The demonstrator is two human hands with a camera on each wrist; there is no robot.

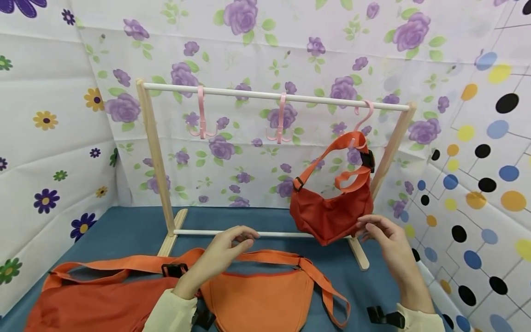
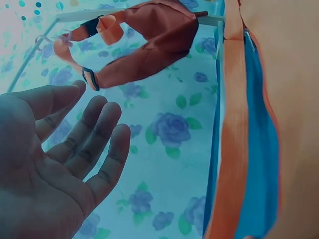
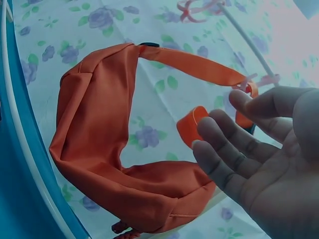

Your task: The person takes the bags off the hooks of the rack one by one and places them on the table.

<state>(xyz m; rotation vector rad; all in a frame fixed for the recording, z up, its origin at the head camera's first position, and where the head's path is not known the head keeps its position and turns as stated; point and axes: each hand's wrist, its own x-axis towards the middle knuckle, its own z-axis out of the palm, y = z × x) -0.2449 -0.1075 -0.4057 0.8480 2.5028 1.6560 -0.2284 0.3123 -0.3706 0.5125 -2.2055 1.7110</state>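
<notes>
A dark orange-red shoulder bag [image 1: 332, 214] hangs by its orange strap from a pink hook [image 1: 365, 117] at the right end of the rack. My right hand [image 1: 383, 237] is at the bag's lower right corner, fingers loosely bent and holding nothing; whether a fingertip touches the cloth I cannot tell. In the right wrist view, the hanging bag [image 3: 104, 129] shows its full curve beyond the fingers. My left hand [image 1: 221, 253] hovers over the table with relaxed fingers, nothing in it. Below lies a light orange bag [image 1: 259, 297], and left of it a red-orange bag [image 1: 91, 304], partly hidden by the sleeve.
The rack has wooden side posts [image 1: 155, 157] and a white top rail [image 1: 249, 94]. Two more pink hooks, one left [image 1: 202, 113] and one central [image 1: 281, 119], hang from it. Straps spread over the blue tabletop [image 1: 124, 230]. Patterned cloth walls surround three sides.
</notes>
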